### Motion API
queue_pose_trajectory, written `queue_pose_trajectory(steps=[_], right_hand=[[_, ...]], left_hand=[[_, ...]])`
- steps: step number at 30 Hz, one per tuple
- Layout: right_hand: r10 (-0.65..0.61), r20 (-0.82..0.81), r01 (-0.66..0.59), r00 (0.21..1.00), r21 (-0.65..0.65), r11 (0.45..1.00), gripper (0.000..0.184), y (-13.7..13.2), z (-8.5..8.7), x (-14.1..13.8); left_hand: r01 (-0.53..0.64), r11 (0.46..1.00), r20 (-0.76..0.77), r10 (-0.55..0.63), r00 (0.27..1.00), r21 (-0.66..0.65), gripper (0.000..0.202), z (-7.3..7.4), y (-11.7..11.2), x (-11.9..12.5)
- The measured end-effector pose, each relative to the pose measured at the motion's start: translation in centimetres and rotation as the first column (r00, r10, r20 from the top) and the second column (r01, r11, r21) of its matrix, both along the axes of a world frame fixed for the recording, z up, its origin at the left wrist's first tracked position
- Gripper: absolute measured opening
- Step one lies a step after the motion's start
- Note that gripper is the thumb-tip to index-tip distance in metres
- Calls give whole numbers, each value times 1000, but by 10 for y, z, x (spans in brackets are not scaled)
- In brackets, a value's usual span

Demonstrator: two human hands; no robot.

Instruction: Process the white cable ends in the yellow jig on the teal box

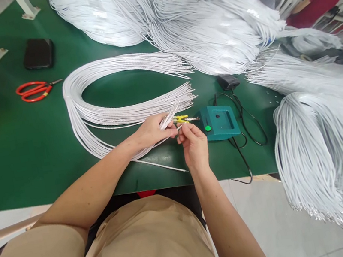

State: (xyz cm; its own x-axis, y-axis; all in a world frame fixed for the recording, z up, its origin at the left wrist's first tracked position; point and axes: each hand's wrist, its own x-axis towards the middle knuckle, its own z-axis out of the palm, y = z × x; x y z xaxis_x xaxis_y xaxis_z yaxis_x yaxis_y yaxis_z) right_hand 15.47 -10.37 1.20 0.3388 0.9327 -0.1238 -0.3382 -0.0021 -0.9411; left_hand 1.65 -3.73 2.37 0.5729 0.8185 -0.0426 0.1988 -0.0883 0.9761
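Observation:
My left hand (155,130) is closed around the ends of several thin white cables (166,119), whose tips stick up past the fingers. Close beside it, my right hand (193,142) pinches the end of a single cable, and the fingertips of both hands nearly meet. Just behind the fingers, a yellow clip (181,119) with a metal tip points at the teal box (220,120) with a green button. From my left hand the cables curve back into a looped white bundle (74,113) on the table. One loose cable (161,165) lies nearer the table's front edge.
On the green table (15,149) lie red-handled cutters (33,91) and a black case (38,54). Large cable heaps (207,23) fill the back, and another bundle (312,154) hangs over the front right edge. A black cord (252,126) runs beside the teal box. People are in the background.

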Motion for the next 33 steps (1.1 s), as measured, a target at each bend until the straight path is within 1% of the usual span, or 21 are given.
queue_pose_trajectory(steps=[2, 5, 7, 9, 12, 14, 16, 20, 23, 26, 29, 31, 33], right_hand=[[30, -78, -31, 996, -10, 999, 20, 1, 1, -1], [81, -229, -99, 970, -69, 993, 21, 3, 2, -2], [94, -271, -126, 958, -104, 987, 21, 4, 3, -1], [98, -258, -135, 961, -127, 983, 21, 4, 6, 0], [92, -217, -126, 972, -148, 981, 36, 5, 12, 2], [86, -181, -112, 980, -137, 984, 40, 6, 15, 2], [76, -123, -89, 989, -107, 990, 37, 7, 15, 1], [40, -29, -41, 999, -39, 998, 22, 6, 12, -1], [36, -23, -37, 999, -24, 999, 16, 5, 8, 2], [71, -45, -71, 996, -6, 997, 13, 4, 7, 6], [75, -78, -75, 994, -1, 997, 11, 6, 5, 8], [41, -89, -42, 995, -13, 999, 11, 7, 5, 7], [-22, -91, 19, 996, -37, 999, 12, 7, 4, 5]], left_hand=[[-5, 1000, 6, 5, 1000, 3, 14, 1, 0, 0], [-21, 1000, 18, 21, 1000, 0, 14, 1, 0, 0], [-11, 1000, 36, 11, 999, -10, 14, 1, -1, 1], [13, 999, 75, -10, 997, -38, 12, 1, -2, 2], [38, 996, 125, -28, 992, -81, 9, 3, -4, 3], [21, 997, 107, -13, 994, -72, 8, 5, -5, 3], [-2, 999, 70, 5, 998, -40, 7, 7, -5, 3], [-31, 999, 17, 31, 999, 25, 6, 9, -4, 3], [-86, 995, -29, 87, 996, 53, 9, 8, -3, 2], [-102, 994, -10, 103, 995, 47, 11, 6, -3, 3], [-41, 999, 103, 41, 994, -3, 17, 4, -3, 3], [18, 999, 162, -13, 987, -33, 20, 1, -3, 4], [93, 994, 212, -78, 974, -61, 22, -2, -3, 4]])
